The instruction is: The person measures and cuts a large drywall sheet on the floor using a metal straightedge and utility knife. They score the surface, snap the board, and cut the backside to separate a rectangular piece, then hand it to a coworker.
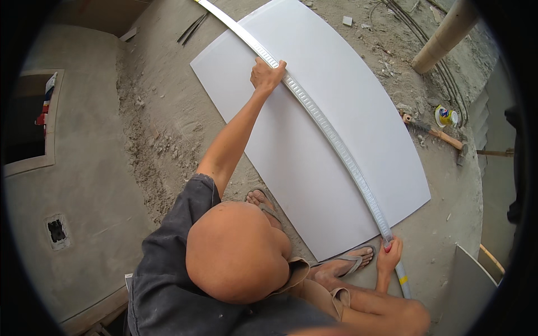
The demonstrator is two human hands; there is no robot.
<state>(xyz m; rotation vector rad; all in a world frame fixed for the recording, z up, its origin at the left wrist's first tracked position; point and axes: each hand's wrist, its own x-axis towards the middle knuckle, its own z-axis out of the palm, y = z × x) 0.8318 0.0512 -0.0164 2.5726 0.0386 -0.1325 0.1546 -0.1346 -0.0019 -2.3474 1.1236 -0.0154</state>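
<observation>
My left hand grips a long silver metal straightedge lying across a large white board on the dusty floor. It holds the bar toward the board's far part, thumb over the edge. My right hand is closed round the bar's near part just past the board's lower edge, with a small red object by its fingers; I cannot tell if that is separate from the bar. My sandaled feet are beside the board's near edge.
A hammer, a white-and-yellow tub and cables lie right of the board, near a round post. A grey panel is at lower right. On the left stands a plastered wall with an opening.
</observation>
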